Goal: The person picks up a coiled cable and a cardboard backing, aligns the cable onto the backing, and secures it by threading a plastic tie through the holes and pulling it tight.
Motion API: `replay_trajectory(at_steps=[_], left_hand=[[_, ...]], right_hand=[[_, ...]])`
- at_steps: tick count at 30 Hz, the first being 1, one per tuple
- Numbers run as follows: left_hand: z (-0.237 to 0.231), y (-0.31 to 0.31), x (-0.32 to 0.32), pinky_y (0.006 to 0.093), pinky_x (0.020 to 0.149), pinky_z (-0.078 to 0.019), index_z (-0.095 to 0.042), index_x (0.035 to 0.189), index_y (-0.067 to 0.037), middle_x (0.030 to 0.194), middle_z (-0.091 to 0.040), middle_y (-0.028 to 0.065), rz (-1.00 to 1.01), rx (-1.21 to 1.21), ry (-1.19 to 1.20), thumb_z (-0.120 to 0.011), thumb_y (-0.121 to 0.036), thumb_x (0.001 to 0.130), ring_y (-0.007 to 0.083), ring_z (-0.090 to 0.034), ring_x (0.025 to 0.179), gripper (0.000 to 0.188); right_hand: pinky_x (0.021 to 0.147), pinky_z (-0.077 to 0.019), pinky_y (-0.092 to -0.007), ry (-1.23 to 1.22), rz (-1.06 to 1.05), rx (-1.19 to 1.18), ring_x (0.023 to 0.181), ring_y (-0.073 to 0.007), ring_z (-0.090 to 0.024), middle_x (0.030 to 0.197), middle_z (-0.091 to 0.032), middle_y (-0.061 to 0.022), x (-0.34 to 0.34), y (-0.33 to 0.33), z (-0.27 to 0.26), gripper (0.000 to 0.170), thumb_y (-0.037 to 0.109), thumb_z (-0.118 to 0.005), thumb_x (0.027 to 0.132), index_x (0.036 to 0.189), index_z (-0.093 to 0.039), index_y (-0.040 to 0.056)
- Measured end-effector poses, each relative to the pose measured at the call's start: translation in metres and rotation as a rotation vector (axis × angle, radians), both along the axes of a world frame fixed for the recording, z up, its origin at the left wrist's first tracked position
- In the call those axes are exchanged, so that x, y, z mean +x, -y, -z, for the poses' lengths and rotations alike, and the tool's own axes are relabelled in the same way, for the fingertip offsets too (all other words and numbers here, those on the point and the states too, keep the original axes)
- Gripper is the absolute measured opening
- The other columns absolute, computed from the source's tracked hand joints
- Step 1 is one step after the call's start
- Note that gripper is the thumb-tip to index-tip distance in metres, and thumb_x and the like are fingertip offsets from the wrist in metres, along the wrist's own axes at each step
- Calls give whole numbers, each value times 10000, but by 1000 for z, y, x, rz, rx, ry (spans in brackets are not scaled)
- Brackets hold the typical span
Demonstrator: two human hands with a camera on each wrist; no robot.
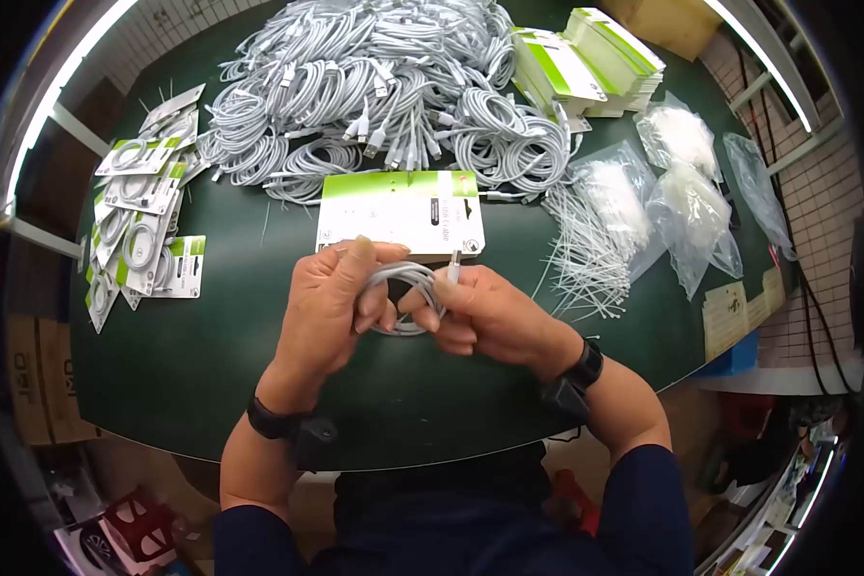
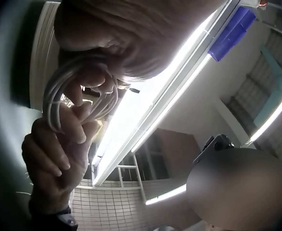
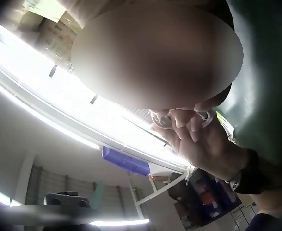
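While two sets of fingers pinch it from either side, the coil of cable sits up above the green table, a loose ring of several turns. Left hand has thumb and fingers curled in on one flank, right hand grips the other – no slack in either hold – and a metal plug pokes up beside the right thumb. Light stuff, I'd judge, bendy but springy, its smooth jacket likely to slide and let the turns fan out; best to nip all the strands together at the sides, and go easy on that plug, the stiff part. Just beyond the fingers lies a green-and-white card, flat and probably easy to crease. Farther out, a great heap of cables, carded cables piled to the left, and over on the right – thin white ties beside plastic bags.
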State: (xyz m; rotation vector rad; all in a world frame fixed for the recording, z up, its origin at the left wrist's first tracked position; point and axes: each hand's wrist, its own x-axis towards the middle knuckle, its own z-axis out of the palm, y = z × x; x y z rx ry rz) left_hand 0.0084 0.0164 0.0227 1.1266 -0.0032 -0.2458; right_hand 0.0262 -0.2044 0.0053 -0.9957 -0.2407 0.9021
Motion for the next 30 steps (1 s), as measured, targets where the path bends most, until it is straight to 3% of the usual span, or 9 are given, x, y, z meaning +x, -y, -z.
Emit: replay_trajectory(at_steps=[5,8,12,17,21,24,30], left_hand=[[-4,0,-6,251,529,-442,-722,1187,72,628,-528,-18,20,242,79,-577,-277,1123,55,-450,532,384],[-6,12,-8,268,516,-399,-696,1161,65,630,-479,-29,4,71,-24,-582,-229,1117,55,-389,518,318],[0,15,-11,262,517,-390,-697,1148,57,657,-479,-31,-30,37,-43,-591,-178,1100,52,-385,528,262],[4,28,-11,261,540,-396,-688,1164,46,685,-485,-32,-124,145,-24,-592,-144,1086,52,-390,547,227],[10,28,-14,273,568,-413,-674,1192,43,698,-485,-31,-86,-26,-15,-594,-146,1086,56,-396,562,231],[15,37,-18,284,595,-433,-666,1203,40,692,-477,-34,-94,-211,6,-594,-155,1091,61,-394,572,236],[19,20,-15,287,589,-447,-680,1210,49,672,-460,-47,-65,-27,41,-602,-186,1096,59,-381,561,273]], right_hand=[[521,-355,-245,55,-65,7,554,-60,-401,837,-628,-1,-10,3,-3,556,480,-539,1111,1208,-682,-48],[509,-352,-245,-29,35,-7,548,-55,-409,817,-624,5,-11,5,-2,542,472,-558,1105,1151,-705,-48],[484,-345,-238,-29,146,-133,527,-47,-419,791,-619,14,-13,1,-2,516,445,-573,1105,1072,-727,-47],[454,-340,-215,24,263,-282,494,-35,-429,761,-613,20,-12,-3,6,467,393,-562,1121,1071,-725,-41],[447,-344,-205,233,376,-283,488,-32,-430,764,-614,10,-20,-4,5,440,369,-550,1130,1082,-718,-34],[449,-348,-205,176,409,-260,492,-34,-435,768,-615,8,-19,-1,3,428,361,-548,1132,1109,-716,-32],[461,-364,-201,196,310,-247,509,-35,-459,784,-624,6,-20,-2,3,418,347,-547,1134,1150,-715,-35]])
